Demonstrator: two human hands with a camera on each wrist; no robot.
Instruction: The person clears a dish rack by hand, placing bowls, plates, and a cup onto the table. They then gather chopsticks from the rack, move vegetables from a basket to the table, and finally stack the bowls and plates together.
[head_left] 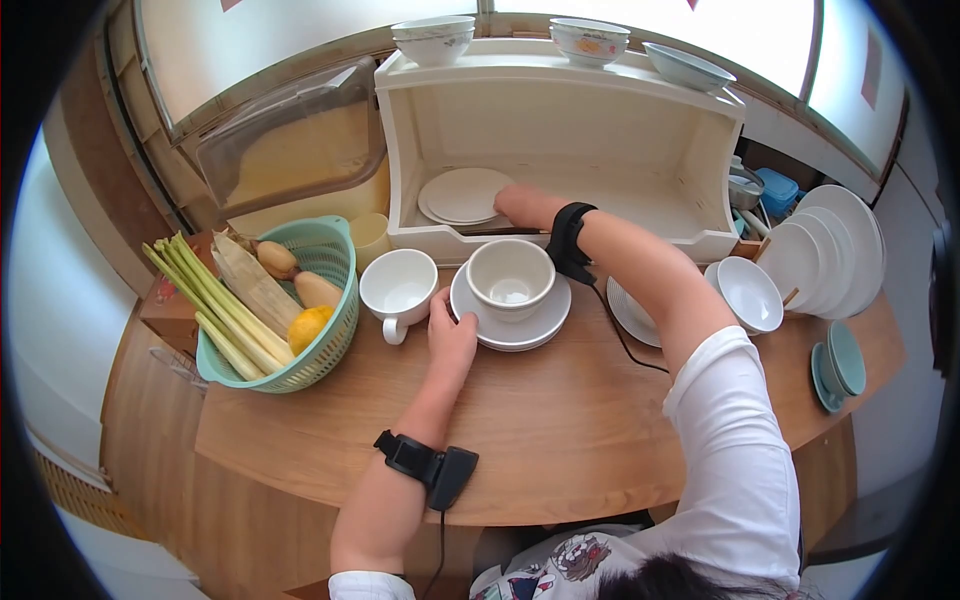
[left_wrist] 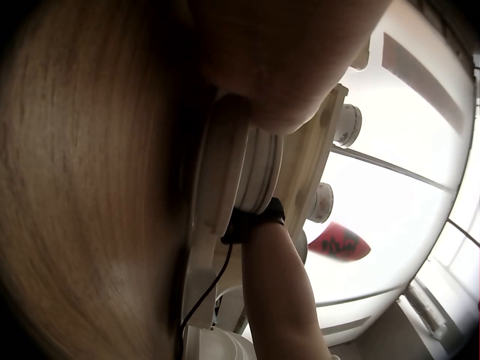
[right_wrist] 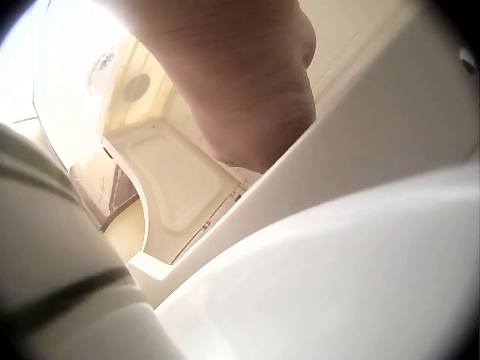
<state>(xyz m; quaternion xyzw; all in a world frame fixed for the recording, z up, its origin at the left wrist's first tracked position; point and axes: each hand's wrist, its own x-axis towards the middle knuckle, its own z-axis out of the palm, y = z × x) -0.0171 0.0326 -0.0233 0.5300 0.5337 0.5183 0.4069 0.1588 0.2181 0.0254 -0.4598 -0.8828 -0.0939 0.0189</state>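
My left hand (head_left: 452, 335) holds the left rim of a small stack of white plates (head_left: 552, 312), thumb over the edge and fingers along its side. A cream bowl (head_left: 510, 275) stands on that stack. Just left of the hand is a white cup (head_left: 400, 285), its handle towards me. My right hand (head_left: 525, 207) reaches over the front lip of a cream cabinet (head_left: 570, 130) and grips the right edge of white plates (head_left: 465, 192) lying flat inside; its fingertips are hidden. In the left wrist view, the plate stack (left_wrist: 225, 165) shows edge-on beside the hand.
A green basket (head_left: 340, 340) of vegetables and a lemon stands left. Bowls (head_left: 435, 42) line the cabinet's top. At right are white bowls (head_left: 750, 295), upright plates (head_left: 840, 250) in a rack and a pale green cup (head_left: 845, 358). A cable (head_left: 625, 340) trails from my right wrist.
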